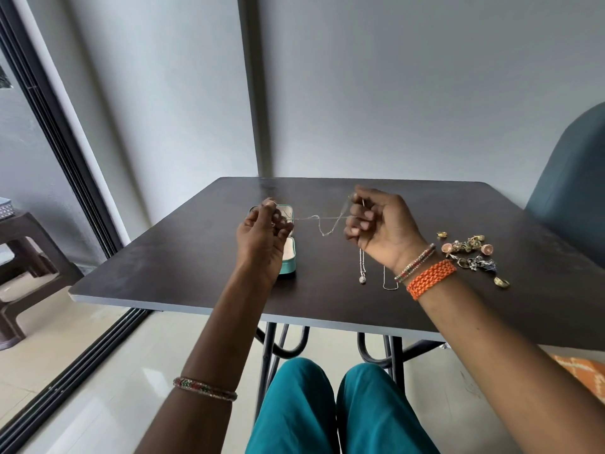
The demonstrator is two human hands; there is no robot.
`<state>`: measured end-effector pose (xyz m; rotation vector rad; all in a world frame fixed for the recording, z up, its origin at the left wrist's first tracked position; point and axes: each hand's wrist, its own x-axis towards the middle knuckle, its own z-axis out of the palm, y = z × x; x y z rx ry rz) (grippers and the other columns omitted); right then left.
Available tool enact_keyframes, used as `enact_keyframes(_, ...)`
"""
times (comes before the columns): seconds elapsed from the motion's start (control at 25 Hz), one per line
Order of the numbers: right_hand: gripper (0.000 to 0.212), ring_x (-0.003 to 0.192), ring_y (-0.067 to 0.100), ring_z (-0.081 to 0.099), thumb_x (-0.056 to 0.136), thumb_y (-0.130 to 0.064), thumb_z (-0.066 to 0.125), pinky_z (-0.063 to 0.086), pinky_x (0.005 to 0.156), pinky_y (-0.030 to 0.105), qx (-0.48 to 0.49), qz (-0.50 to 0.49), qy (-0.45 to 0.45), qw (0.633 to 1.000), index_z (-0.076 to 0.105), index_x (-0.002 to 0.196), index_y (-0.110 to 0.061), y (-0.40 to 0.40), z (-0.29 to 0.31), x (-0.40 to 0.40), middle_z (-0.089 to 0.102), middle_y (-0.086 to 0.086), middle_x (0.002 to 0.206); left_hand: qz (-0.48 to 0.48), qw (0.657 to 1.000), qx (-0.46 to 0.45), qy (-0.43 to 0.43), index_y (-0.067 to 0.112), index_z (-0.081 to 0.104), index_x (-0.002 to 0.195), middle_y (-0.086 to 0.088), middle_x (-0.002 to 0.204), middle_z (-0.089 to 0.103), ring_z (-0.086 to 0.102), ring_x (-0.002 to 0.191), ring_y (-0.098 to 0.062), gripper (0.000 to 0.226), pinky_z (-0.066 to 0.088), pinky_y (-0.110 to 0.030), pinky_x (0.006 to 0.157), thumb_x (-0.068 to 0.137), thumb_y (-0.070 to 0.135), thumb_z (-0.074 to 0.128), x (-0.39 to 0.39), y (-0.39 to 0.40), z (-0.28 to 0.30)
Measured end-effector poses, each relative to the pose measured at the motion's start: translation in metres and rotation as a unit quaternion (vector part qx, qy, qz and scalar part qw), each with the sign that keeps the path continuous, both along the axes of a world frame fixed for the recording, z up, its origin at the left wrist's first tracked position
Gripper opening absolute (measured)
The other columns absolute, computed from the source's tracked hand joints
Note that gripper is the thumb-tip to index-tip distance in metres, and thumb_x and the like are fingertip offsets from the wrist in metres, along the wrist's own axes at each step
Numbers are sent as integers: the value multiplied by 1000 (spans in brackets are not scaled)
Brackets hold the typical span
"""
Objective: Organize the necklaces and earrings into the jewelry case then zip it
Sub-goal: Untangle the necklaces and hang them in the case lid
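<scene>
Above the dark bench (183, 263), the left hand (262, 237) and right hand (379, 227) are each pinching an end of a thin silver chain (322, 226), stretching it in the air just right of the open teal jewelry case (288, 257). Right of the case, two more necklaces (362, 267) are lying flat on the bench, and beyond them the earrings (471, 253) are sitting in a loose heap.

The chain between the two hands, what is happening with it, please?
A person seated at a dark table holds a thin silver chain stretched between the left hand and the right hand, above the table. The teal jewelry case lies open behind the left hand. Two more necklaces lie on the table near the right wrist, and a pile of earrings sits further right, not yet packed.
</scene>
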<state>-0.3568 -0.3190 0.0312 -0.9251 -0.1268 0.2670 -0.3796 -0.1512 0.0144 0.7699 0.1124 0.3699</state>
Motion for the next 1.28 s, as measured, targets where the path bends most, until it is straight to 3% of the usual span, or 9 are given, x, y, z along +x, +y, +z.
enact_keyframes(0.16, 21, 44, 7, 25, 87, -22, 57, 28, 42, 19, -124, -2, -25, 992, 51, 68, -18, -12, -3, 4, 31, -8, 43, 65, 997, 40, 20, 10, 58, 78, 7, 41, 49, 41, 34, -3, 16, 44, -14, 42, 93, 5, 55, 3, 18, -4)
enact_keyframes(0.4, 27, 58, 14, 57, 93, -12, 47, 53, 72, 31, 69, -61, 27, 995, 49, 66, -10, -10, -5, 5, 54, 0, 51, 92, 990, 102, 29, 9, 63, 80, 5, 49, 61, 55, 44, -4, 11, 52, -16, 51, 90, 9, 61, 1, 16, -16)
enact_keyframes(0.56, 29, 35, 6, 35, 94, -11, 51, 51, 49, 21, -26, -57, 36, 997, 44, 66, -14, -5, -11, 10, 36, -5, 40, 117, 975, 189, -11, 10, 67, 79, 2, 58, 64, 58, 50, -6, 10, 53, -16, 56, 88, 12, 65, -4, 16, -8)
enact_keyframes(0.68, 9, 41, 5, 34, 91, -21, 58, 38, 40, 17, -273, -19, -9, 962, 55, 89, -13, -1, -16, 4, 46, -2, 61, 118, 931, 344, -37, 12, 70, 76, 4, 52, 59, 55, 47, -7, 13, 49, -17, 52, 85, 20, 69, -8, 12, 12)
enact_keyframes(0.76, 30, 67, 10, 51, 92, -43, 53, 47, 54, 21, -392, 24, -74, 917, 63, 104, -17, 0, -16, -1, 56, 2, 91, 99, 883, 457, -46, 14, 71, 75, 5, 48, 55, 50, 42, -4, 14, 47, -17, 47, 85, 23, 69, -8, 9, 27)
enact_keyframes(0.92, 47, 120, 19, 50, 81, -55, 48, 35, 100, 39, -349, 94, -166, 918, 68, 109, -23, 9, -4, -13, 61, 3, 125, 59, 783, 619, -23, 13, 74, 76, 1, 48, 55, 49, 33, -4, 15, 39, -15, 37, 85, 23, 69, -10, 1, 46)
enact_keyframes(1.04, 17, 94, 21, 65, 90, -25, 55, 43, 81, 27, -255, 72, -190, 945, 65, 91, -12, 18, 1, -15, 70, 8, 91, 51, 743, 667, -17, 10, 73, 74, 5, 47, 57, 53, 34, -3, 16, 31, -11, 34, 86, 19, 68, -13, -3, 53)
enact_keyframes(1.16, 20, 50, 11, 51, 97, -14, 45, 51, 54, 23, -137, 57, -128, 981, 55, 80, -11, 13, 11, -16, 53, -2, 58, 13, 747, 664, -10, 5, 71, 80, -8, 63, 63, 59, 42, -7, 15, 56, -33, 51, 84, 19, 70, -12, 9, 56)
enact_keyframes(1.28, 19, 39, 5, 26, 95, -20, 48, 23, 38, 16, -195, 25, -130, 972, 56, 79, -15, -7, 13, -7, 36, -9, 51, 22, 777, 629, -4, 4, 71, 81, -10, 69, 66, 64, 50, -11, 7, 56, -55, 75, 83, 11, 70, -12, 32, 54)
